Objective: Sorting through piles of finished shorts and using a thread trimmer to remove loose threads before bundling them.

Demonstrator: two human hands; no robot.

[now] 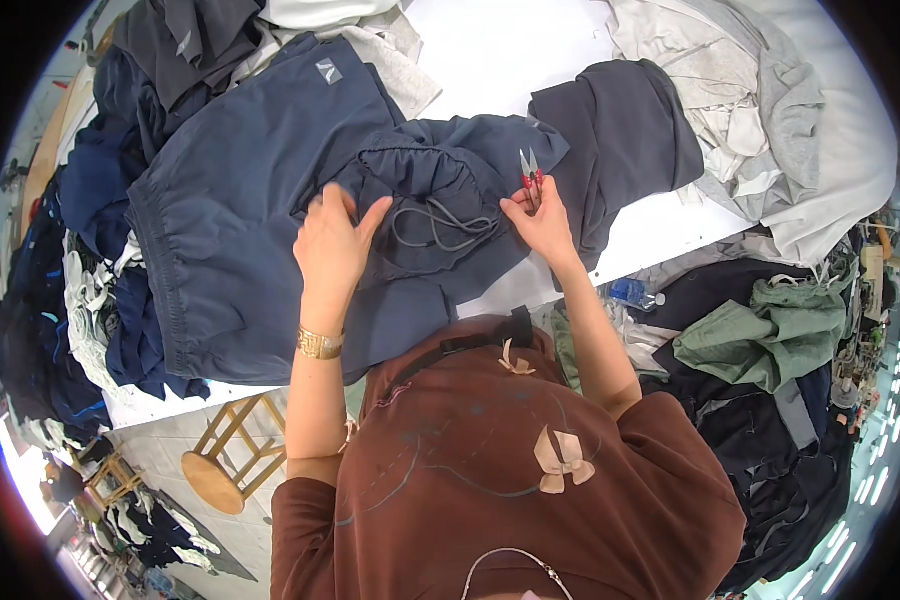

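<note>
Fingers of the right hand close around the red-handled snips, thumb on the left side; the palm faces down, with the wrist bent slightly inward. The snips' long axis runs nearly straight away from the person, the two blade tips pointing to the far side of the table and standing a little apart. The left hand arches back-up, thumb spread wide of the fingers and pointing right; its fingertips curl down out of sight, so whether they grip cloth I cannot tell. Between the hands, on the near half of the table, sits a bunched dark garment, its gathered waist around a looped grey drawstring; the bunching hides its long axis. Both forearms reach forward from the near edge, the left with a gold bracelet. Larger navy shorts spread leftward beneath, waistband at the left. Folded dark cloth lies at right, pale grey cloth beyond it.
</note>
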